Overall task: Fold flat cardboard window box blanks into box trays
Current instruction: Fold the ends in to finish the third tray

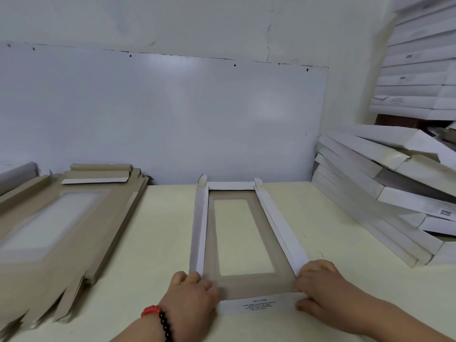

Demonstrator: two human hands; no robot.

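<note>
Pale tabletop [308,218] holds one box blank [243,282] near its front edge, side walls up. Left hand [195,296] and right hand [318,290] each pinch a near corner, likely to fold up the printed end flap [257,304]. Flat blanks [61,223] wait at the left edge.
</note>
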